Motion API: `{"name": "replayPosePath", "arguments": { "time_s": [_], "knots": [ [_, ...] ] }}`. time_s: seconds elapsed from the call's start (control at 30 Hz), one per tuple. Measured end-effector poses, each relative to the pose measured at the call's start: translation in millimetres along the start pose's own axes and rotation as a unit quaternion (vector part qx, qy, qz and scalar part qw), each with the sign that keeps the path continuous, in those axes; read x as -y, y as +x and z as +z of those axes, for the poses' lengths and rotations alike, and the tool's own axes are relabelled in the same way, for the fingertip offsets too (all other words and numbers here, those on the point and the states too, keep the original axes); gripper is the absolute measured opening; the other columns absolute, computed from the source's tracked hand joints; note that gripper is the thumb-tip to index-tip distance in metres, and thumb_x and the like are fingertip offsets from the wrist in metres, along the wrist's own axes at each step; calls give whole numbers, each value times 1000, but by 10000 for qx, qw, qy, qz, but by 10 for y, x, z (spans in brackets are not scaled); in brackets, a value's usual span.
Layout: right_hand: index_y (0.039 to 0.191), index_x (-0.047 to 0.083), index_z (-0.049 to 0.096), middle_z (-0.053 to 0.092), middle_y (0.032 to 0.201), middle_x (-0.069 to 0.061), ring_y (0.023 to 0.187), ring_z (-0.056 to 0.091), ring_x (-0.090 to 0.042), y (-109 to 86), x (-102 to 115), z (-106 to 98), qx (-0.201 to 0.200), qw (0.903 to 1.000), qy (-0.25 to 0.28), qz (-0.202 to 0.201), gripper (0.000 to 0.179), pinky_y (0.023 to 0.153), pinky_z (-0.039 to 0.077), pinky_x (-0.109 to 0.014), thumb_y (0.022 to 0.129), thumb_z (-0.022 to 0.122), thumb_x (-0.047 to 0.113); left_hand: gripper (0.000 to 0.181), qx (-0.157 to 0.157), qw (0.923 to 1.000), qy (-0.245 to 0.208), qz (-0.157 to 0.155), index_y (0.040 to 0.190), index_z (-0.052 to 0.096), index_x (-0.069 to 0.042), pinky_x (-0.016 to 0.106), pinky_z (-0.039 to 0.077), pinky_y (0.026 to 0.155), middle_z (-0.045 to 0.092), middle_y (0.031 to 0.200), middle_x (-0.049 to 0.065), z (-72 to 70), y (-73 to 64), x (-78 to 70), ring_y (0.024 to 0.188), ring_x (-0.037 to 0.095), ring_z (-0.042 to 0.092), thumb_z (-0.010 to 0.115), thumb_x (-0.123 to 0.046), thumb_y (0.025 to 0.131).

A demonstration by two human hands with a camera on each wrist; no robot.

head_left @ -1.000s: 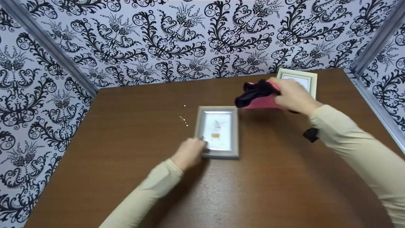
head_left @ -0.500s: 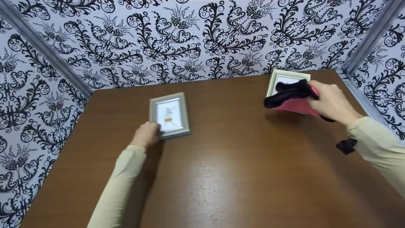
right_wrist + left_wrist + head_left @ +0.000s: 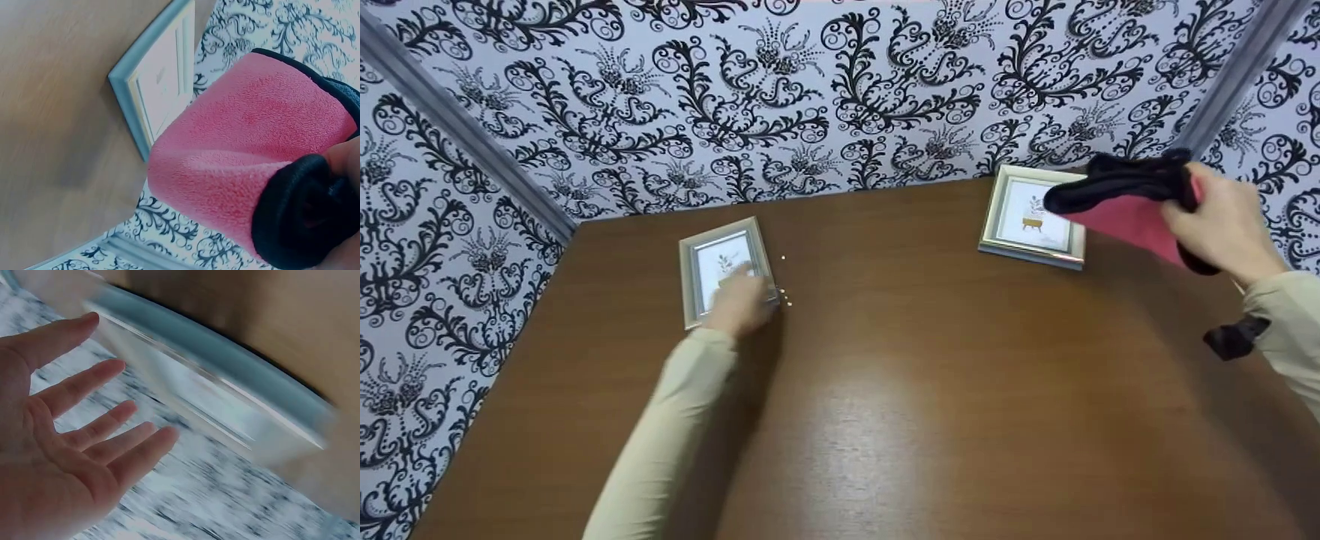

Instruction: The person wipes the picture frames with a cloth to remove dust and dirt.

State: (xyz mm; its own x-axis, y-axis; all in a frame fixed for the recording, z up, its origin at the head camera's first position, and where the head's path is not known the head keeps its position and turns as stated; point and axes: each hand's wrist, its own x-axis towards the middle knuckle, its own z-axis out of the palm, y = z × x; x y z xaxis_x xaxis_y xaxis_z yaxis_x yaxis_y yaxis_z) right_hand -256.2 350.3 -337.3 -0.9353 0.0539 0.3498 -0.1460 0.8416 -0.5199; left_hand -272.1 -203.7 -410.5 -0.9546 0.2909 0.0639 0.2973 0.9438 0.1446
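A picture frame (image 3: 688,277) with a pale border lies at the back left of the table. My left hand (image 3: 739,304), blurred by motion, hovers over its lower right part and hides some of the picture. In the left wrist view the fingers are spread and hold nothing, with the frame (image 3: 225,365) just past the fingertips. At the right, my right hand (image 3: 1230,221) grips a folded pink cloth (image 3: 1132,217) with black edging, raised above the table. Beside and below the cloth lies a second picture frame (image 3: 1031,221), its upper right corner covered by the cloth.
The brown wooden table (image 3: 885,360) meets patterned walls (image 3: 810,97) at the back and sides, with grey corner posts (image 3: 1234,82). A few tiny bright specks (image 3: 784,292) show just right of the left frame. A black object (image 3: 1234,337) hangs at the right wrist.
The left hand carried the picture frame from the middle to the back left, then let go of it. The right hand moved right with the cloth, uncovering more of the other frame.
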Motion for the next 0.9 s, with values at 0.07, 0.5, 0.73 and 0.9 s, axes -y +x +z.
{"name": "replayPosePath", "arguments": {
  "time_s": [0.07,0.5,0.73,0.9],
  "knots": [
    [101,-5,58,57,71,-22,63,52,-34,-9,-53,-20,-171,9998,-5,97,20,52,33,-25,83,56,3,27,49,9994,21,343,104,64,3,50,52,79,58,112,25,46,110,-320,100,39,58,72,-8,80],
    [83,-2,52,51,64,-4,69,43,-30,-152,-340,44,-1355,9869,220,848,12,60,29,-33,80,53,10,31,356,9903,916,984,121,65,-18,37,53,76,58,121,2,437,945,-2253,112,21,51,56,-16,91],
    [84,-4,51,54,71,-11,78,47,-36,-191,-507,30,-1313,9838,315,1181,15,64,31,-34,82,54,11,35,646,9913,892,726,125,63,-24,35,44,89,53,132,-2,554,1295,-2777,123,20,42,60,-21,91],
    [100,-7,59,56,72,-1,72,47,-19,-238,-604,40,-1204,9837,409,1269,25,62,33,-30,83,54,11,36,676,9863,1338,688,132,56,-26,36,40,94,52,135,-7,634,1379,-2961,128,18,39,55,-22,96]
  ]
}}
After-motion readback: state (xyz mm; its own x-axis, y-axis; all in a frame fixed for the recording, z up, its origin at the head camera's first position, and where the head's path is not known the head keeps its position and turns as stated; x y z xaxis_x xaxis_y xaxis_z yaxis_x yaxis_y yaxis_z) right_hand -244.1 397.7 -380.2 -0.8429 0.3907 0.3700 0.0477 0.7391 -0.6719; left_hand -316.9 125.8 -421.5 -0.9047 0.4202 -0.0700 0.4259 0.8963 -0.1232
